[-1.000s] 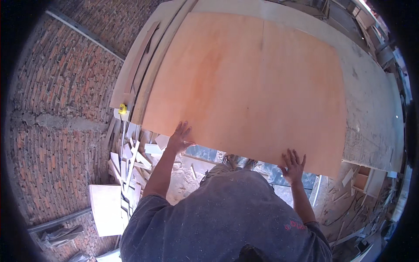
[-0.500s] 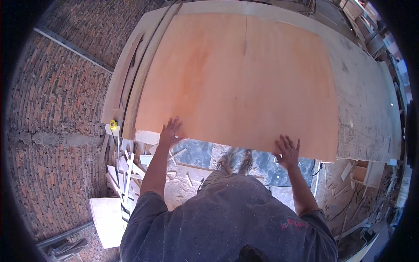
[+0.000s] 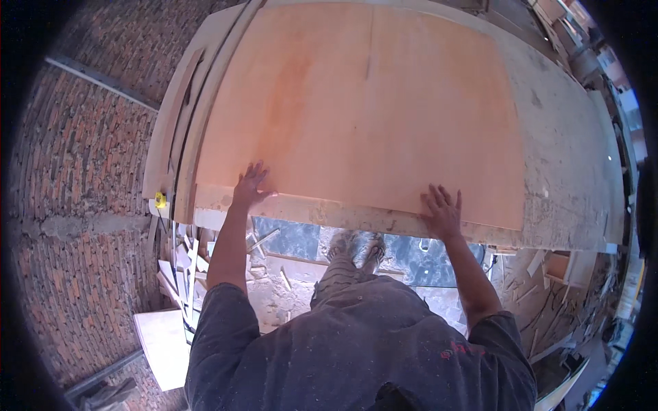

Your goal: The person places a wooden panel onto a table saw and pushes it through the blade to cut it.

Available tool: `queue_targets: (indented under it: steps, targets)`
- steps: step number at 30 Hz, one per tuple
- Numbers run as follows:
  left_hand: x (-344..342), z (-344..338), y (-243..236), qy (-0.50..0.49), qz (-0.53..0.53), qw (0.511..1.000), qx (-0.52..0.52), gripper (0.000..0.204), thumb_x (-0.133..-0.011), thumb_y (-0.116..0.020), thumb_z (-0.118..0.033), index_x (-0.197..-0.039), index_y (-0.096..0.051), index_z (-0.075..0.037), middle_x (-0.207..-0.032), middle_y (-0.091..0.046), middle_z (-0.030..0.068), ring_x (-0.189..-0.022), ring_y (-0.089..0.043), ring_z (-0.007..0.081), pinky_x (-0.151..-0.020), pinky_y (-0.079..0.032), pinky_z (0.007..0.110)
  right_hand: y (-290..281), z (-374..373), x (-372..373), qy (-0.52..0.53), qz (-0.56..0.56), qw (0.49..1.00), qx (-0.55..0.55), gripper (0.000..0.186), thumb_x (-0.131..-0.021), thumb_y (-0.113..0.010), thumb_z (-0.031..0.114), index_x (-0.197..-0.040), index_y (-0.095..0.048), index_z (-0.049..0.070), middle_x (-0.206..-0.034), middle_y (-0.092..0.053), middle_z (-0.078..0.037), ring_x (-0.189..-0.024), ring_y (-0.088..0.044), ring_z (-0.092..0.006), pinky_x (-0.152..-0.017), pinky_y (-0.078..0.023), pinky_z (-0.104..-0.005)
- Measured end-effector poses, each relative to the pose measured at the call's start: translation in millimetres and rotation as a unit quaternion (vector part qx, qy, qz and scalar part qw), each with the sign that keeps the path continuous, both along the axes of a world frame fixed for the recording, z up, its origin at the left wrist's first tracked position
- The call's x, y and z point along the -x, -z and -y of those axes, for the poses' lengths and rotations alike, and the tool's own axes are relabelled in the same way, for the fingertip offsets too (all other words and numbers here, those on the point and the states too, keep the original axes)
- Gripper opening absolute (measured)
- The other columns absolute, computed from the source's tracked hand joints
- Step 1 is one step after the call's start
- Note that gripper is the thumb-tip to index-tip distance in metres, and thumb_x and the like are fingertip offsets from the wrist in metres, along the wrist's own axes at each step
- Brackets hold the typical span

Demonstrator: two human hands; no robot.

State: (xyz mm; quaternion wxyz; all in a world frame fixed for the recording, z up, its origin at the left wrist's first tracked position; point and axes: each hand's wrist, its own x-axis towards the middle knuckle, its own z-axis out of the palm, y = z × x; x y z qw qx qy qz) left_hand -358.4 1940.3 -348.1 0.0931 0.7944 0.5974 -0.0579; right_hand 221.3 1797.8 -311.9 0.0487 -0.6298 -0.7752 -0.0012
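Observation:
A large reddish-brown plywood sheet (image 3: 384,123) lies flat on a worn workbench top (image 3: 562,157). A strip of the bench shows along the sheet's near edge. My left hand (image 3: 251,186) rests at that edge toward the left, fingers spread and pointing away from me. Farther right, my right hand (image 3: 442,211) lies on the near edge with its fingers stretched over the sheet. Neither hand is wrapped round anything. A dark line runs into the sheet from its far edge.
Along the bench's left side runs a long wooden strip (image 3: 214,109), with a yellow tape measure (image 3: 160,200) at its near left corner. A brick wall (image 3: 75,164) stands at left. Wood offcuts (image 3: 195,264) and a white board (image 3: 163,346) lie below the bench.
The plywood sheet has slid away from me, so its near edge no longer overhangs and the bench edge shows. Both hands have moved forward with it.

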Motion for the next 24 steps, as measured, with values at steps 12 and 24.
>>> queue_targets:
  steps: [12,24]
  targets:
    - [-29.2,-56.0,-18.8,-0.017,-0.001,0.998,0.053,0.097,-0.067,-0.075,-0.064,-0.149,-0.036,-0.03,-0.162,-0.017,-0.0011,-0.149,-0.014,0.0275,-0.116,-0.018,0.062,15.0,-50.5,-13.6,-0.006,0.05,0.999,0.008,0.063,-0.081,-0.067,0.045,-0.139,-0.051,0.026,-0.151,-0.04,-0.004,-0.14,-0.035,-0.0276,-0.113,-0.011,-0.0662]
    - [-46.2,-121.5,-19.6,-0.022,0.036,0.998,0.056,0.091,-0.067,-0.077,-0.06,-0.146,-0.043,-0.028,-0.161,-0.019,-0.0011,-0.149,-0.014,0.0262,-0.116,-0.018,0.06,13.8,-113.9,-30.9,0.011,0.049,0.998,0.038,0.064,-0.082,-0.066,0.037,-0.142,-0.046,0.028,-0.153,-0.037,-0.004,-0.141,-0.034,-0.0259,-0.114,-0.011,-0.0651]
